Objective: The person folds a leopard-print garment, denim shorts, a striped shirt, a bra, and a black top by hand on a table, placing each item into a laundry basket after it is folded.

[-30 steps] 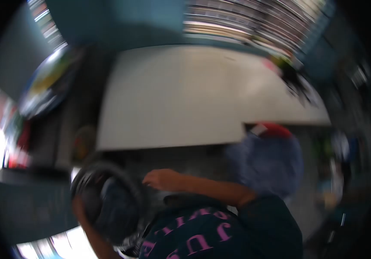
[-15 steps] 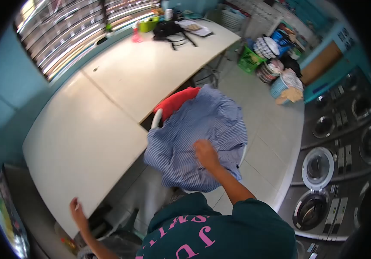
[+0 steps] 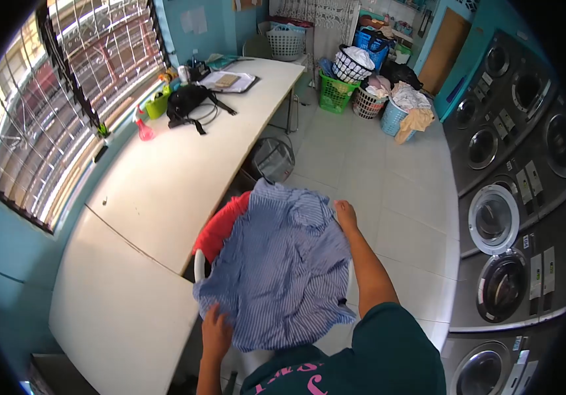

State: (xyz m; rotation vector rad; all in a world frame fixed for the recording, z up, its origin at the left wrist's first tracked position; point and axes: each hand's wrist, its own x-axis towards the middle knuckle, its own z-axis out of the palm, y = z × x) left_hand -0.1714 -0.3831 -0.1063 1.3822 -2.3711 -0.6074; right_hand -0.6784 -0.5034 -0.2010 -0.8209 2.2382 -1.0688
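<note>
A blue and white striped shirt (image 3: 273, 263) lies spread over a basket with a white rim (image 3: 199, 266). Red cloth (image 3: 220, 227) shows at the basket's left side, partly under the shirt. My left hand (image 3: 216, 331) is at the shirt's lower left edge, fingers apart and touching the fabric. At the shirt's upper right edge is my right hand (image 3: 345, 216), its fingers pressed together at the cloth; whether fabric is between them is too small to tell.
A long white table (image 3: 184, 174) runs along the left, bearing a black bag (image 3: 191, 105) and a pink spray bottle (image 3: 144, 130). Laundry baskets (image 3: 336, 92) stand at the back. Front-loading machines line the right; one door (image 3: 494, 218) hangs open.
The view has shifted up and turned. My left hand has come from beside the table to the shirt. My right hand has moved from the shirt's middle to its upper right edge. The shirt lies flatter.
</note>
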